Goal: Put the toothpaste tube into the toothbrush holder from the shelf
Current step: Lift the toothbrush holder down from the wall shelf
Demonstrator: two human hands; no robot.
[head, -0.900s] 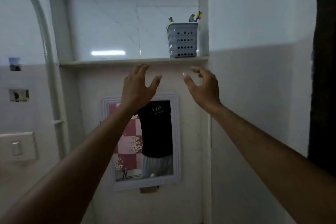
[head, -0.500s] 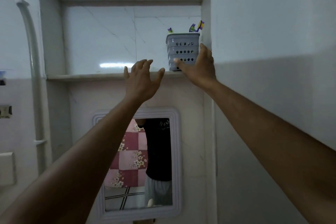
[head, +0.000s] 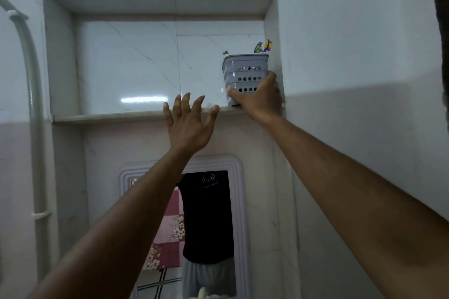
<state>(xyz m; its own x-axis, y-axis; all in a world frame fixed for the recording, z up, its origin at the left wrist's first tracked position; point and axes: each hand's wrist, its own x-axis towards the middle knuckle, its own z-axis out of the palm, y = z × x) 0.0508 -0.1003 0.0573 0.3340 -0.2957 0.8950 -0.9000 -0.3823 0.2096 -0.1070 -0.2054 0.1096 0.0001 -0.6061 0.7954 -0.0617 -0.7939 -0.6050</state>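
While my right hand [head: 261,98] wraps the base of the upright toothbrush holder [head: 245,76] at the shelf's [head: 109,116] right end, my left hand [head: 188,126] hovers spread and empty at its front edge, and no toothpaste tube shows.

The toothbrush holder [head: 245,73] looks like matt grey plastic, ribbed and pierced with round holes. Behind it the niche's back wall [head: 136,65] is glossy veined marble-like tile catching a light streak; the shelf [head: 109,117] edge is smooth pale stone; the mirror frame [head: 239,201] is ridged plastic
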